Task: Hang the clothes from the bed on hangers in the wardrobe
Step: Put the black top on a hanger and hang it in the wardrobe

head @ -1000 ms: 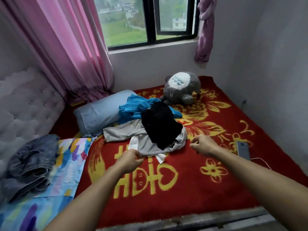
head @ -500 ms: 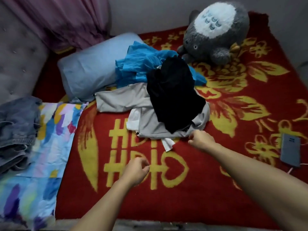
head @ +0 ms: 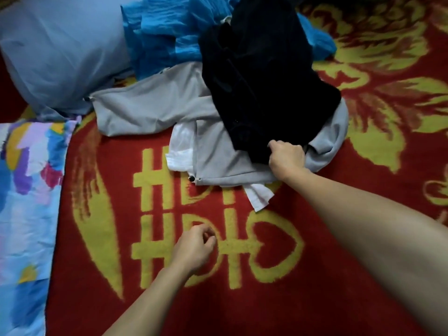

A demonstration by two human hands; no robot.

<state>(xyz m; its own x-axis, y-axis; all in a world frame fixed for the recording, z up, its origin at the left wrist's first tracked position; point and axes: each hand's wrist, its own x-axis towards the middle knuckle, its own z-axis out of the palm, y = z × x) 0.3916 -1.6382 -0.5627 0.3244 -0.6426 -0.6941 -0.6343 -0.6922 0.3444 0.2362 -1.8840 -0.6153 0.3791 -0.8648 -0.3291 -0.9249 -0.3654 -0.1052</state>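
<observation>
A pile of clothes lies on the red and yellow bed cover [head: 339, 238]. A black garment [head: 261, 76] sits on top of a grey garment [head: 155, 110], with a bright blue one [head: 164, 37] behind and a white piece [head: 259, 195] sticking out below. My right hand [head: 287, 158] grips the near edge of the black garment with curled fingers. My left hand [head: 194, 248] hovers over the cover in front of the pile, fingers loosely curled, holding nothing. No hanger or wardrobe is in view.
A pale blue pillow [head: 58, 49] lies at the upper left beside the clothes. A colourful patterned sheet [head: 26, 202] covers the left side of the bed.
The view has dropped closer to the pile. My right hand has moved forward from the cover and taken hold of the black garment's edge. My left hand stays low in front.
</observation>
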